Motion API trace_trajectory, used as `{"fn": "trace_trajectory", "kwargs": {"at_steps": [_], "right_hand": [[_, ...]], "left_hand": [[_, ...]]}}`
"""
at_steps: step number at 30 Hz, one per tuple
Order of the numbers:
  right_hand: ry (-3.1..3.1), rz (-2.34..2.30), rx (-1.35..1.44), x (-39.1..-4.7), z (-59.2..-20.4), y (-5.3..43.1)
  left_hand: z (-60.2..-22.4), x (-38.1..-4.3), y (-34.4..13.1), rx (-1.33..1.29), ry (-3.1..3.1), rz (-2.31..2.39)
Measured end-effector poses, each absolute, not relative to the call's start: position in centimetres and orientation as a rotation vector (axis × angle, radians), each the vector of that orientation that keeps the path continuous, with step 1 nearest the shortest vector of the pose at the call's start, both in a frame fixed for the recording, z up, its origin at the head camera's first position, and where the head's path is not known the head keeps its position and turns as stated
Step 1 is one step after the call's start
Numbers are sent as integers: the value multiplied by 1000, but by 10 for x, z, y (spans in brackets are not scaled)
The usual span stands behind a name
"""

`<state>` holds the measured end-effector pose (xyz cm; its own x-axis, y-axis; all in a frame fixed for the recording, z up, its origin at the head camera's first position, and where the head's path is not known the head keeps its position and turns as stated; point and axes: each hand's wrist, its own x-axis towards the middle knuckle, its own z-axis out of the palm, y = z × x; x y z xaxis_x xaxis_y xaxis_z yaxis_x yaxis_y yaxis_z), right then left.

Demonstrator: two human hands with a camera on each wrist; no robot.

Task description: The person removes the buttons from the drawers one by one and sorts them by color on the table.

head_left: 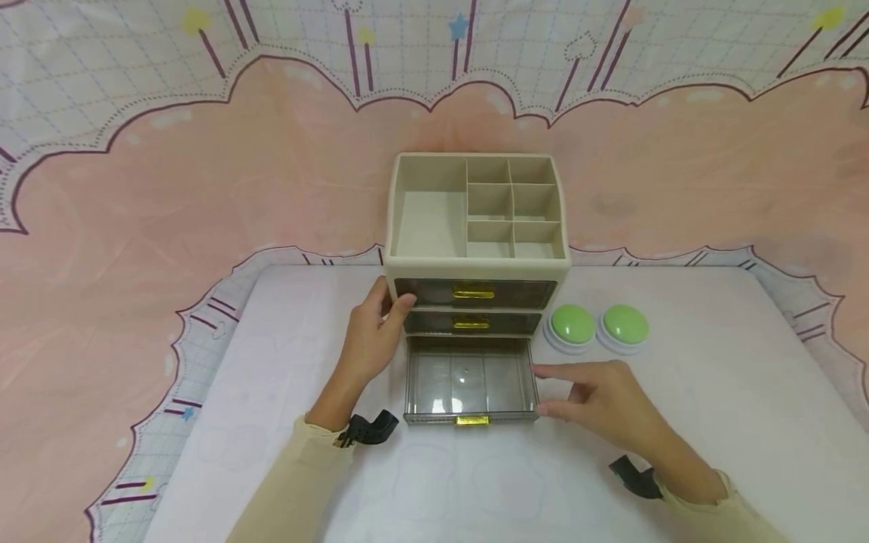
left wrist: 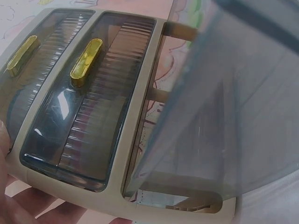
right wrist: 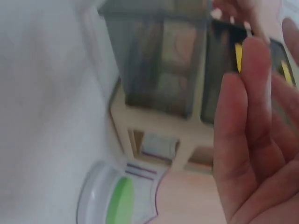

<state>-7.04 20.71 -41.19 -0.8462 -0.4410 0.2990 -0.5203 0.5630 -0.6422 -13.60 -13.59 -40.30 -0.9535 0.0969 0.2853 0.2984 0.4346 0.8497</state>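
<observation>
A cream desktop organizer (head_left: 478, 262) stands upright with two dark see-through drawers pushed in and its bottom drawer (head_left: 468, 381) pulled out towards me. That bottom drawer is smoky, see-through and holds nothing; a gold handle (head_left: 472, 421) sits on its front. My left hand (head_left: 376, 332) grips the organizer's left side, thumb on the front edge and fingers round the side. At the drawer's right side is my right hand (head_left: 597, 400), fingers fairly straight, with the index fingertip and thumb tip right at its wall and front corner. Straight fingers (right wrist: 254, 107) show in the right wrist view.
Two round push buttons, a nearer-left one (head_left: 572, 324) and a right one (head_left: 625, 324), with green tops and white bases, sit right of the organizer. Open compartments (head_left: 490, 202) form its top. A patterned pink cloth (head_left: 326, 181) hangs behind the white table (head_left: 713, 377).
</observation>
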Motion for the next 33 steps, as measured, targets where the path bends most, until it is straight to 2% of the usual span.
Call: {"fn": "trace_trajectory", "kwargs": {"at_steps": [4,11,25,33], "right_hand": [[-2666,1185,1029,-66,-419,195],[-2677,1200,1172,-67,-431,181],[-2652,1305,1196,-67,-443,172],[-2586,1216,1238,-68,-441,171]], "left_hand": [[-404,-137,-136,-363,-2484,-1542],[-405,-137,-137,-358,-2475,-1545],[-404,-138,-138,-351,-2481,-1533],[-404,-137,-136,-357,-2478,-1521]]}}
